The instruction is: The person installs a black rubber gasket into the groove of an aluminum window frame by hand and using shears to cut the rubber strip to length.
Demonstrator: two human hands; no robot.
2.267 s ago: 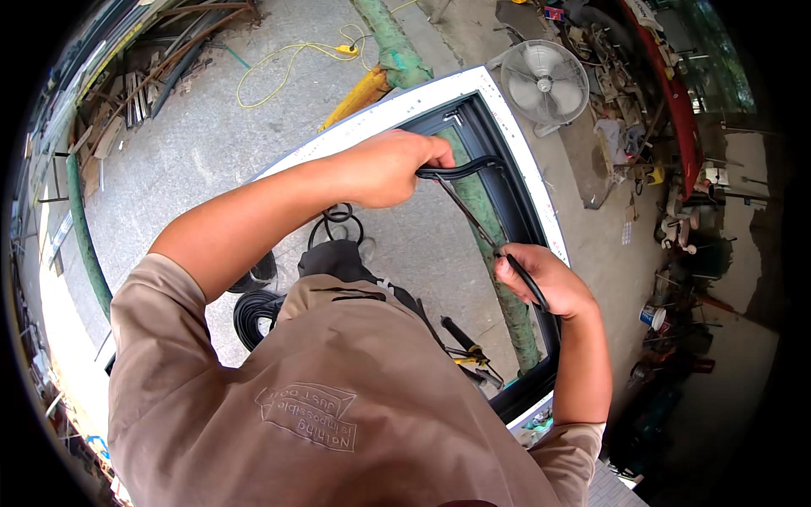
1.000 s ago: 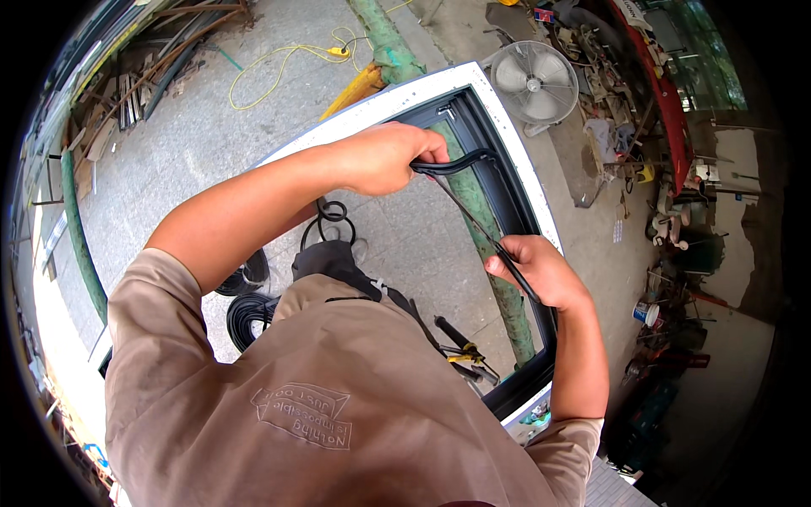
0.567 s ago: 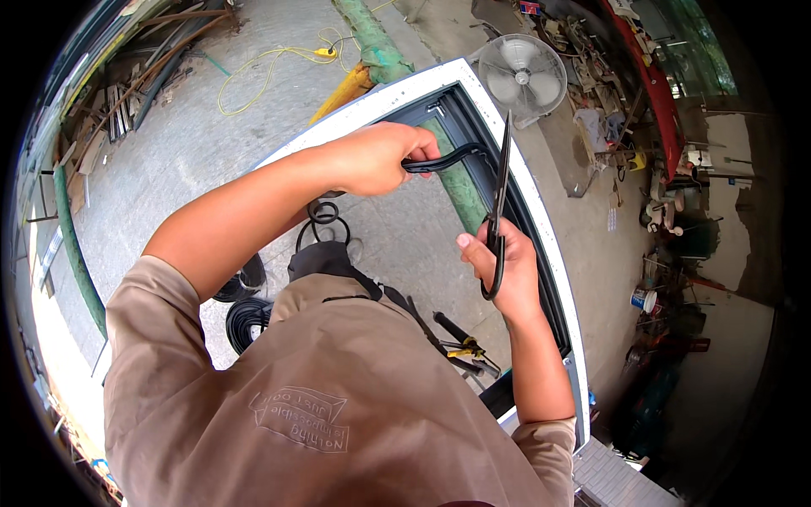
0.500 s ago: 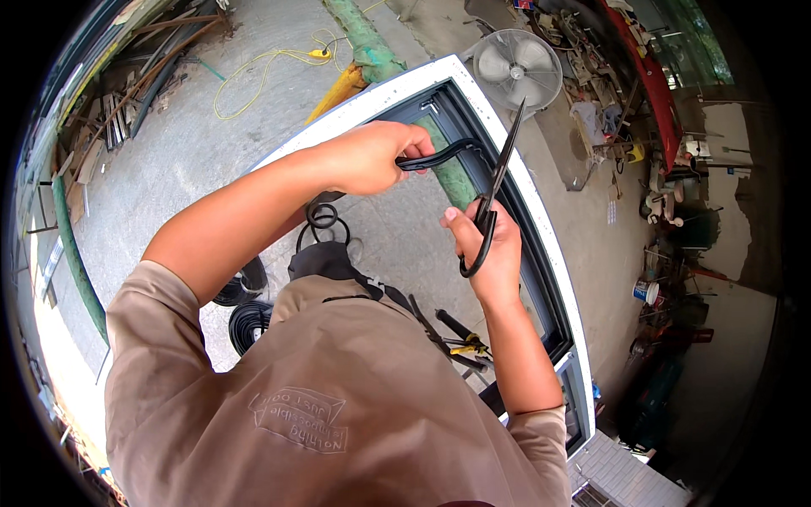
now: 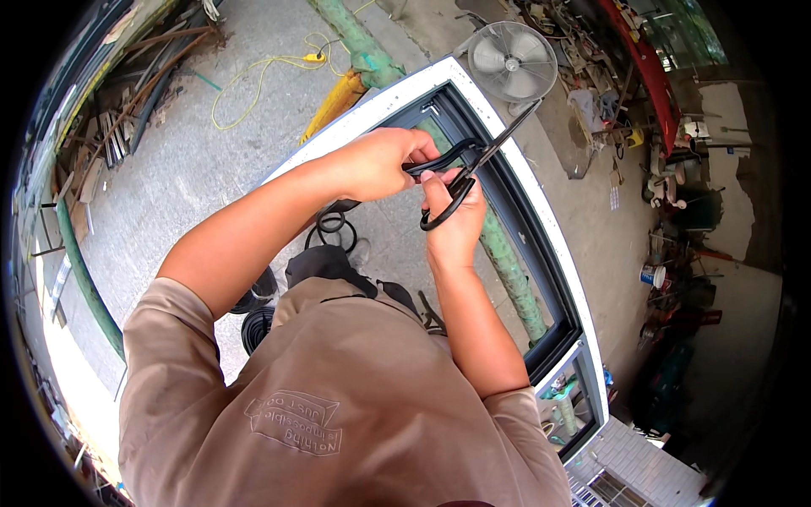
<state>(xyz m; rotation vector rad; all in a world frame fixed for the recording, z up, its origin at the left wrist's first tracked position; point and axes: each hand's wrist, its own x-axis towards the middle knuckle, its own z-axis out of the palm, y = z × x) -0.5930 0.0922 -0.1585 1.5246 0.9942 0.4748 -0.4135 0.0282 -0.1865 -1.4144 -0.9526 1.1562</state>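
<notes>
A black rubber strip (image 5: 449, 157) is pinched between the thumb and fingers of my left hand (image 5: 384, 166). Its far end curves toward the dark inner channel of a white-edged window frame (image 5: 553, 221). In my right hand (image 5: 457, 226) is a pair of black scissors (image 5: 504, 138), fingers round the handles, blades pointing up and to the right past the frame's edge. My right thumb and fingertips lie right beside my left hand, at the strip; whether they grip it too is hard to make out. Loops of black strip (image 5: 334, 230) hang below my left forearm.
Green pipes (image 5: 507, 275) run under the frame, with a yellow support (image 5: 334, 106) beyond it. A fan (image 5: 512, 63) stands past the far corner. Yellow cord (image 5: 253, 106) lies on the floor. Dark coils (image 5: 256, 328) sit near my feet, scrap pieces at the far left.
My right hand has moved left and up with the scissors, closing in on my left hand. The scissors' blades now tilt further right. My left hand has shifted slightly right, still holding the strip.
</notes>
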